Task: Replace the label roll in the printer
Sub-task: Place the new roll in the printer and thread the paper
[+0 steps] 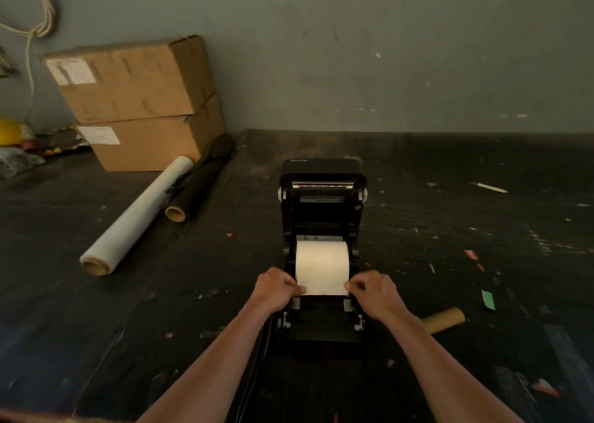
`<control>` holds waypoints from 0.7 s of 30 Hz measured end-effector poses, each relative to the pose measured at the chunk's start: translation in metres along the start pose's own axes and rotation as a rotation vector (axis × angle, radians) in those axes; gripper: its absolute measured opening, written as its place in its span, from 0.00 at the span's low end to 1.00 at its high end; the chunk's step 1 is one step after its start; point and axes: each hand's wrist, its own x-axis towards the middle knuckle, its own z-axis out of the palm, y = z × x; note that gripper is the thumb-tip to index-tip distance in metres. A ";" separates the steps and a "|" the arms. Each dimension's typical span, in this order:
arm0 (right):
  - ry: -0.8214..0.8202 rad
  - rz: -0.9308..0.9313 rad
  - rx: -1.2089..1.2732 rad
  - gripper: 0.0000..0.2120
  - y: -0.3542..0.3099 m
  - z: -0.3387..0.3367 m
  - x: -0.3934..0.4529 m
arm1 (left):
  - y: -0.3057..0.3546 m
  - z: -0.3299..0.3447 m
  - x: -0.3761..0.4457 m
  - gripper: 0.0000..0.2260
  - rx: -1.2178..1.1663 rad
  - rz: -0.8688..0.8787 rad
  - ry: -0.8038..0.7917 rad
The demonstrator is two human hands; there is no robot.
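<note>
Printer (pixel 322 197): one, black, lid swung up and back, standing on a dark, scuffed table (pixel 450 294). White lettering on the lid top reads "Xprinter". A small plate with print sits inside the lid; text too small to read.

Label roll (pixel 322 262): one, white, seated in the open bay between the side guides. Its free end is drawn forward toward the front edge of the printer.

Left hand (pixel 276 289): fingers curled, thumb and fingertips pinching the left edge of the loose paper end. Right hand (pixel 373 289): fingers curled, pinching the right edge of the same end. Both hands sit just in front of the roll, one each side.

Core (pixel 445 319): one bare cardboard tube, lying on the table right of the printer, near the right forearm.

Boxes (pixel 138 101): two, brown cardboard, stacked against the wall at far left. Each carries one white sticker; print unreadable.

Film roll (pixel 135 217): one, clear wrap on a cardboard core, lying in front of the boxes. Black roll (pixel 199 181): one, just beside it, touching the lower box.

Pen-like white stick (pixel 490 187): one, far right. Green scrap (pixel 488 299): one, right of the core. Small red scraps: several, scattered.
</note>
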 end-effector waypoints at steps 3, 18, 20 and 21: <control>-0.008 -0.047 -0.100 0.09 -0.001 0.001 -0.002 | -0.003 0.001 -0.001 0.05 0.006 0.021 0.031; -0.118 -0.083 -0.251 0.08 -0.006 -0.010 0.002 | -0.002 0.002 0.004 0.08 0.071 0.015 0.020; -0.119 -0.085 -0.250 0.07 -0.007 -0.010 0.002 | -0.003 0.002 0.004 0.07 0.077 0.023 0.012; -0.124 -0.084 -0.248 0.07 -0.007 -0.011 0.002 | -0.003 0.002 0.003 0.07 0.080 0.025 0.007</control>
